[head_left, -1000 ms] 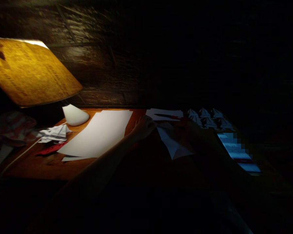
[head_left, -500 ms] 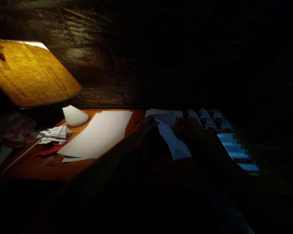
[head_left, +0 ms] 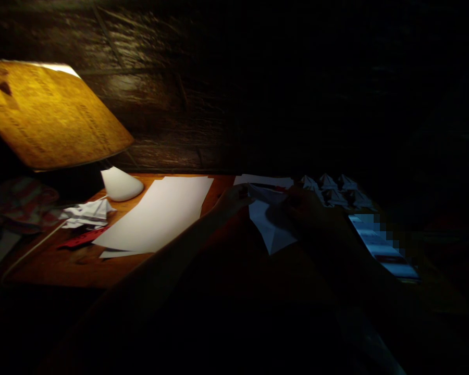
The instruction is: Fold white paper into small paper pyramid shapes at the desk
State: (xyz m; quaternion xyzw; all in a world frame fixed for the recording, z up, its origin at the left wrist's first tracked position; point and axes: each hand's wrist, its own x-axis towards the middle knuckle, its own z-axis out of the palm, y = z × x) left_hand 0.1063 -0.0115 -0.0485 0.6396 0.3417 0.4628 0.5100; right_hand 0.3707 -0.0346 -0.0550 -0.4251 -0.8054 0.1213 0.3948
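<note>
A creased sheet of paper (head_left: 271,224) hangs between my two hands above the dark middle of the table. My left hand (head_left: 234,199) grips its upper left corner with closed fingers. At its upper right edge my right hand (head_left: 303,205) is closed on the paper, though deep shadow hides most of those fingers. Behind the hands lie more white sheets (head_left: 258,179). Several folded paper pieces (head_left: 328,182) stand in rows just beyond my right hand.
A lamp with a yellow shade (head_left: 58,114) and white base (head_left: 121,185) lights the left side. Near it are a stack of blank paper (head_left: 160,213), crumpled paper (head_left: 88,213), a red item (head_left: 84,238) and a cord (head_left: 35,250). A lit screen (head_left: 379,245) lies at right.
The creased sheet has turned, and its lower end has swung to the left. Both hands keep hold of it and have barely shifted.
</note>
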